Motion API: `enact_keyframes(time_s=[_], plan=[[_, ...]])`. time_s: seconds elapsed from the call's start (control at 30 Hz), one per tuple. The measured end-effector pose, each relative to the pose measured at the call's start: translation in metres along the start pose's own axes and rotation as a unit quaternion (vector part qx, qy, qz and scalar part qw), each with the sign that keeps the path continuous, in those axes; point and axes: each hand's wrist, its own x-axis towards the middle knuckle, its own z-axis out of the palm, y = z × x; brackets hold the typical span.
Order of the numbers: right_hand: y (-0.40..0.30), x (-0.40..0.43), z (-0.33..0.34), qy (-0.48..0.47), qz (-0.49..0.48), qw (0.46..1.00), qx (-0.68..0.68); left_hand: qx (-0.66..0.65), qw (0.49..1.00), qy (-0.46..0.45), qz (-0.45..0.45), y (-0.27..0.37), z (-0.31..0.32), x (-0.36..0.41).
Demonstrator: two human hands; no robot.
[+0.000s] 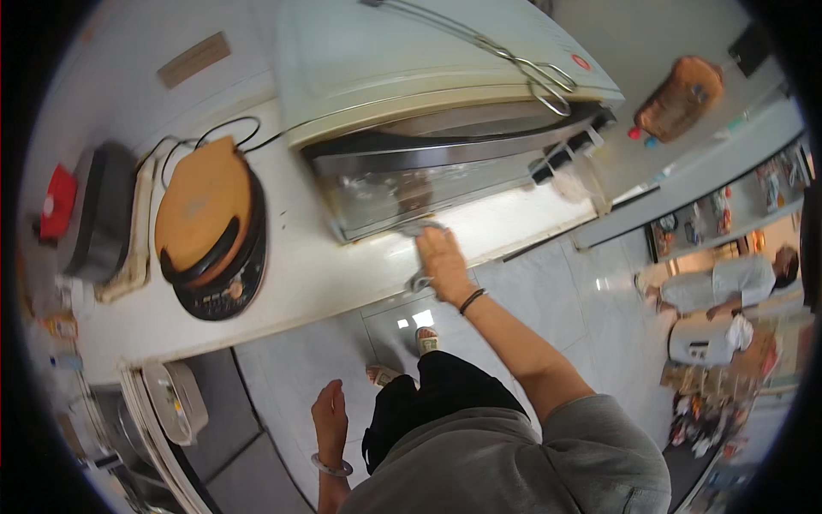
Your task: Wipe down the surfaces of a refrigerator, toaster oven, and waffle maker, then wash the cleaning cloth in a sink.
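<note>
My right hand presses a grey cloth against the white countertop, at the front lower edge of a countertop oven. Part of the cloth sticks out past my fingertips, and another part hangs by the counter's front edge. A dark band circles that wrist. Down beside my body, away from the counter, hangs my left hand, with a bangle on the wrist and nothing visible in it. The oven has a pale top, a dark handle and a glass door, which looks shut. Metal tongs lie on its top.
Left of the oven stands an orange electric griddle with a black cord. Beyond it are a dark grey box and a red object. A white plastic basin sits below the counter. Another person is at far right.
</note>
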Motion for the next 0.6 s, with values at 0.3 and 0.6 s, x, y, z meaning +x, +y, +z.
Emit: enact_keyframes(time_s=[0.3,0.6], plan=[[0.190,-0.041,-0.040,0.118,0.057,0.991,0.005,0.073,0.996,-0.041,0.034,0.027,0.043,0.019],[0.123,-0.023,-0.042,0.040,0.098,0.988,0.115,0.119,0.986,-0.076,0.088,0.081,0.069,0.055]])
